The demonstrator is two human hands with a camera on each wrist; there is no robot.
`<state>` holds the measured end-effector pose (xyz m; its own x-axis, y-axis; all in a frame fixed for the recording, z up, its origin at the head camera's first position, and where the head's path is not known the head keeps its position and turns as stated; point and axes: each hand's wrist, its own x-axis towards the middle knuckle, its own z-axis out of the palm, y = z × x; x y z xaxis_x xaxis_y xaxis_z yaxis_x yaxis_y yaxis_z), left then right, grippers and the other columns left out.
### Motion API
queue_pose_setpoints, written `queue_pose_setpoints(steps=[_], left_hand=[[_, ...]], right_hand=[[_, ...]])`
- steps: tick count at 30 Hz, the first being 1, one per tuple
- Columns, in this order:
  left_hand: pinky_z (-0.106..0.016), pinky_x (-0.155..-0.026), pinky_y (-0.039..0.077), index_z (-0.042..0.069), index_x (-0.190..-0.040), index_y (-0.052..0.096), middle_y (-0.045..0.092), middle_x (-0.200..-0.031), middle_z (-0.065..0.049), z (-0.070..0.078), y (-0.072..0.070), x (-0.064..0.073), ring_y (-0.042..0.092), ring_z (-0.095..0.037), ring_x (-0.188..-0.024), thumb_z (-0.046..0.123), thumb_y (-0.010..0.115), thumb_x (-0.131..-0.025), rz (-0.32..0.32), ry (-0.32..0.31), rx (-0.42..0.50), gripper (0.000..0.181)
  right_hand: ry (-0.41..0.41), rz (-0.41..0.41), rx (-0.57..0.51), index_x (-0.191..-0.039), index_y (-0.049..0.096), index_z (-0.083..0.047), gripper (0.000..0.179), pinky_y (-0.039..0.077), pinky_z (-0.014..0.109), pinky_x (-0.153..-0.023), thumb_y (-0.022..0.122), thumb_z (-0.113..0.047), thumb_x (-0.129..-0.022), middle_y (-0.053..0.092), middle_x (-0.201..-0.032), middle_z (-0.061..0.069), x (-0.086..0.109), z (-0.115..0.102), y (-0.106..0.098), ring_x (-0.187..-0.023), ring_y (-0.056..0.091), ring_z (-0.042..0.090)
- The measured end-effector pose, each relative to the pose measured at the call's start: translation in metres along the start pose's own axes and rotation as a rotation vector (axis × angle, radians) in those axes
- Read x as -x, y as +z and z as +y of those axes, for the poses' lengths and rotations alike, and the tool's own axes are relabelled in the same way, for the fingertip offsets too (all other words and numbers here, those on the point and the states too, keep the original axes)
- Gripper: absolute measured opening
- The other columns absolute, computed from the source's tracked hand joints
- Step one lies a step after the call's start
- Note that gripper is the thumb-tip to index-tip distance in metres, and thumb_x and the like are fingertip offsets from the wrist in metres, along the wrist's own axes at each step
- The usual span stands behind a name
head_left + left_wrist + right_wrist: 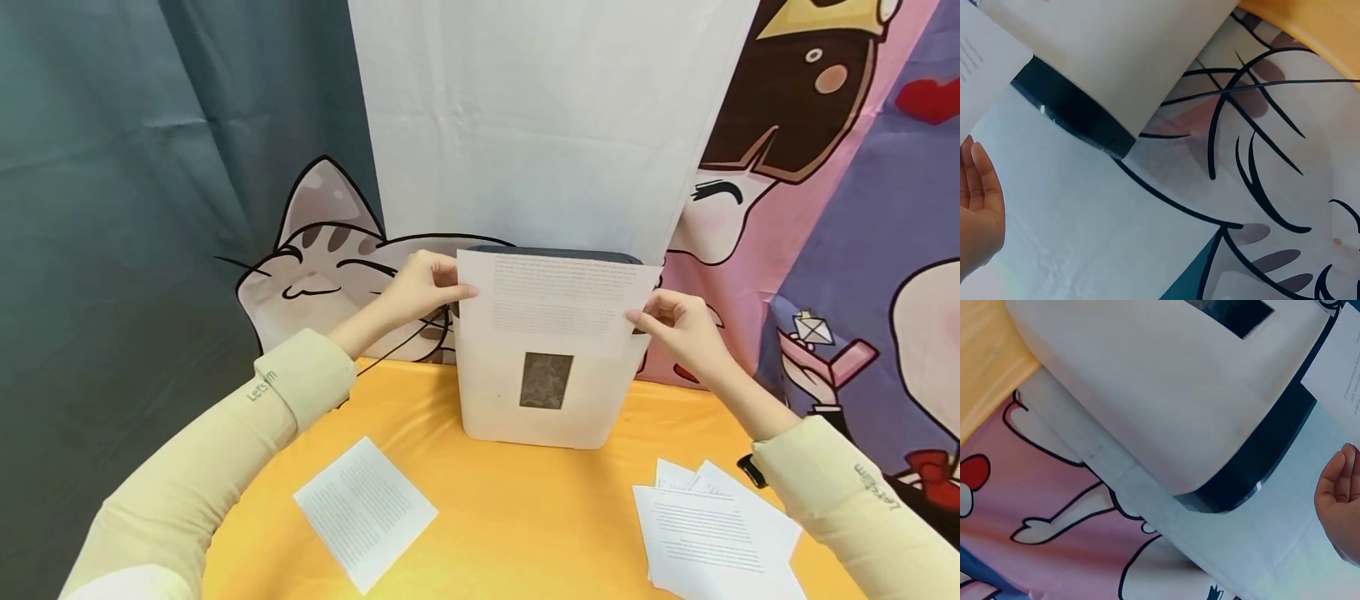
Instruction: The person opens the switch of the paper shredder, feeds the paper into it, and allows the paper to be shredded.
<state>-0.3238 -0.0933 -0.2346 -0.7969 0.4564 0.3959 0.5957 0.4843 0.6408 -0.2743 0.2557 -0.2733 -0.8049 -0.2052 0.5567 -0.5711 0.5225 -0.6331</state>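
A printed paper sheet [562, 292] is held up by both hands in front of the upper part of a white bin-shaped machine [487, 408], which looks like a paper shredder. My left hand [420, 287] pinches the sheet's left edge between thumb and fingers, and my right hand [684, 329] pinches its right edge. Above the sheet shows the machine's dark top [562, 252]; a small dark window [546, 381] sits in its front. In the left wrist view the dark top [1079, 106] lies close to the sheet [988, 62]. The sheet's lower edge is hard to make out in the head view.
One printed sheet [366, 512] lies on the yellow tablecloth [510, 517] at the left. At the right lies a loose pile of printed sheets [708, 533]. A thin dark cord [397, 343] runs left from the machine. A cartoon-printed curtain [540, 125] hangs close behind.
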Motion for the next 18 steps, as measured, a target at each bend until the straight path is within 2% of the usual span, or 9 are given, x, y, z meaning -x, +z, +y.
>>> queue_pose_setpoints(steps=[3, 5, 10, 12, 18], left_hand=[[-0.024, -0.058, 0.039, 0.005, -0.070, 0.064, 0.062, -0.065, -0.004, 0.002, -0.006, -0.006, 0.045, -0.012, -0.058, 0.018, 0.071, -0.084, 0.034, 0.014, -0.028, 0.021], [-0.025, -0.057, 0.037, 0.005, -0.068, 0.062, 0.060, -0.063, -0.004, 0.003, -0.008, -0.010, 0.044, -0.012, -0.057, 0.018, 0.070, -0.085, 0.042, 0.016, -0.020, 0.023], [-0.025, -0.060, 0.039, 0.003, -0.077, 0.069, 0.069, -0.074, -0.010, 0.009, -0.014, -0.019, 0.054, -0.016, -0.062, 0.015, 0.069, -0.085, 0.074, -0.002, 0.005, 0.015], [-0.026, -0.060, 0.038, 0.003, -0.079, 0.070, 0.070, -0.076, -0.011, 0.012, -0.016, -0.023, 0.053, -0.017, -0.063, 0.015, 0.069, -0.085, 0.094, -0.010, 0.006, 0.014], [-0.027, -0.061, 0.034, 0.002, -0.071, 0.065, 0.066, -0.068, -0.009, 0.018, -0.022, -0.038, 0.045, -0.015, -0.061, 0.016, 0.069, -0.085, 0.146, -0.007, -0.002, 0.021]], right_hand=[[0.000, 0.020, 0.026, -0.079, 0.061, 0.003, 0.010, 0.042, 0.010, -0.059, 0.065, -0.003, -0.087, 0.062, -0.069, -0.015, -0.007, -0.001, -0.003, -0.060, 0.056, -0.002], [-0.003, 0.035, 0.040, -0.080, 0.061, 0.003, 0.009, 0.041, 0.010, -0.058, 0.065, -0.002, -0.086, 0.060, -0.068, -0.017, -0.013, -0.001, -0.005, -0.060, 0.055, -0.002], [-0.028, 0.057, 0.077, -0.080, 0.062, 0.004, 0.008, 0.040, 0.010, -0.057, 0.065, -0.001, -0.085, 0.058, -0.069, -0.019, -0.030, -0.007, -0.011, -0.060, 0.053, -0.005], [-0.026, 0.062, 0.090, -0.080, 0.062, 0.004, 0.009, 0.039, 0.012, -0.054, 0.065, -0.003, -0.085, 0.059, -0.070, -0.020, -0.035, -0.009, -0.014, -0.060, 0.053, -0.005], [0.013, 0.087, 0.101, -0.083, 0.063, 0.005, 0.013, 0.038, 0.015, -0.051, 0.065, -0.007, -0.087, 0.058, -0.068, -0.028, -0.050, -0.013, -0.020, -0.060, 0.055, -0.002]])
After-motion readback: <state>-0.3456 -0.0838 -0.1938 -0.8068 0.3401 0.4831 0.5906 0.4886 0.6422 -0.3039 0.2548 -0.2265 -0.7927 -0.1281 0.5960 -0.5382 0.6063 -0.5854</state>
